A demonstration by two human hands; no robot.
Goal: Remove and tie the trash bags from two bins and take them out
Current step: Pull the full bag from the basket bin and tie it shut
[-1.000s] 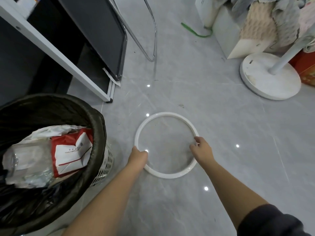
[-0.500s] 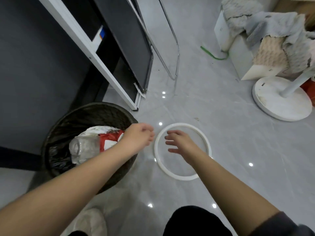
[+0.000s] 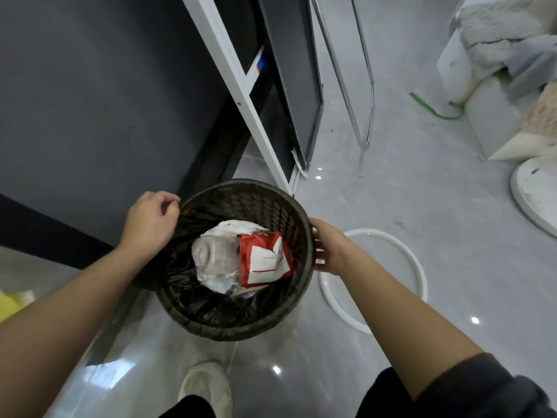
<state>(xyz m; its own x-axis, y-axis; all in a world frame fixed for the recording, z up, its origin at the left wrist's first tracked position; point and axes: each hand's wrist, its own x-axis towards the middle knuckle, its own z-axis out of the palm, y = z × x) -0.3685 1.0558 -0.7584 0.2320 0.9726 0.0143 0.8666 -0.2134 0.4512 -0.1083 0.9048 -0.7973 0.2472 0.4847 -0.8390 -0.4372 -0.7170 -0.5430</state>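
With my left hand (image 3: 150, 220) curled on the edge of the black plastic trash bag (image 3: 187, 286) lining the round dark mesh bin (image 3: 241, 330) and my right hand (image 3: 328, 247) straight-fingered against its rim, I'd free the bag evenly all round before lifting; the print on the red-and-white packet (image 3: 265, 257) is unreadable.

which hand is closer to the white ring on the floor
Right. The right hand touches the right rim of the bin, just beside the white ring. The left hand grips the black bag at the left rim, with the whole bin between it and the ring.
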